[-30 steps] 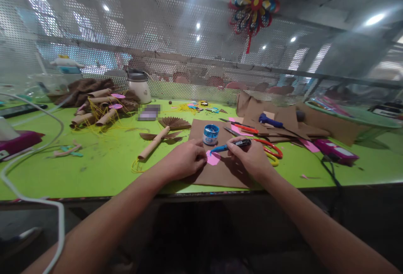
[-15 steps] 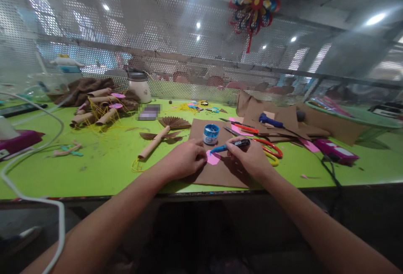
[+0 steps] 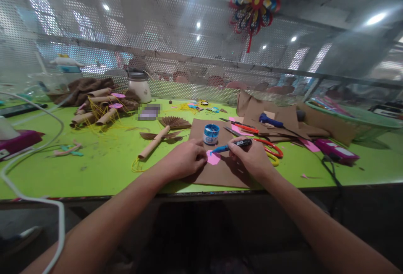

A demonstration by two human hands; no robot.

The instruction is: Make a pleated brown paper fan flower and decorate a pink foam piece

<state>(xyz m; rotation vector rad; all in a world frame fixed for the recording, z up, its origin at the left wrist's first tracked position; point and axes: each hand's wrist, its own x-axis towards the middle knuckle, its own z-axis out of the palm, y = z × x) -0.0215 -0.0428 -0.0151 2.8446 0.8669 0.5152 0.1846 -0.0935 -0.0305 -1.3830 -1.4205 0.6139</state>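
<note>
My right hand (image 3: 250, 156) is closed around a blue-and-black marker pen (image 3: 231, 146). The pen slants down to the left, its tip at a small pink paper piece (image 3: 213, 158) that bears a blue mark. Curled at the left edge of that paper is my left hand (image 3: 190, 158), its fingertips pinching or pressing it. Under both lies a brown cardboard sheet (image 3: 217, 177). Just behind the pink paper stands a small open jar of blue paint (image 3: 210, 134). Red-and-yellow scissors (image 3: 270, 150) lie beside my right hand.
To the left lies a cardboard tube figure (image 3: 154, 143) with a pleated fan; several more tubes (image 3: 107, 116) are heaped behind. Craft knives (image 3: 244, 127), a blue glue gun (image 3: 270, 120) and cardboard scraps (image 3: 283, 114) lie right. A white cable (image 3: 61, 219) crosses the left edge.
My right hand and the pen have shifted very slightly to the right, the tip staying at the pink paper. My left hand keeps its place.
</note>
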